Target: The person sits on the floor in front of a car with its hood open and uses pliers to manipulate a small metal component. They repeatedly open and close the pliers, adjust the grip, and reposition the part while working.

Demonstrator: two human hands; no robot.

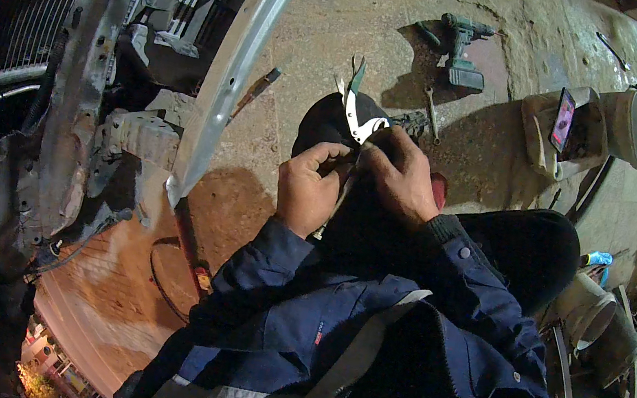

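Observation:
Both hands meet over my dark-trousered knee. A pair of locking pliers [357, 120], silver with a dark green lever, points away from me with its arms spread. My right hand [404, 177] is closed, thumb and fingers pinching the near end of the pliers. Beside it my left hand [309, 188] is also closed, fingertips pressed together by the right thumb. What sits between the left fingertips is too small and shaded to make out. A thin metal rod [336, 206] slants down beside the left hand, its upper end hidden among the fingers.
A car's stripped front end [73, 105] and a long metal beam [241, 64] stand at left. On the floor lie a cordless drill [462, 52], a wrench [432, 115] and a screwdriver [256, 94]. A phone [563, 120] leans on a container [540, 135] by a bucket [627, 126].

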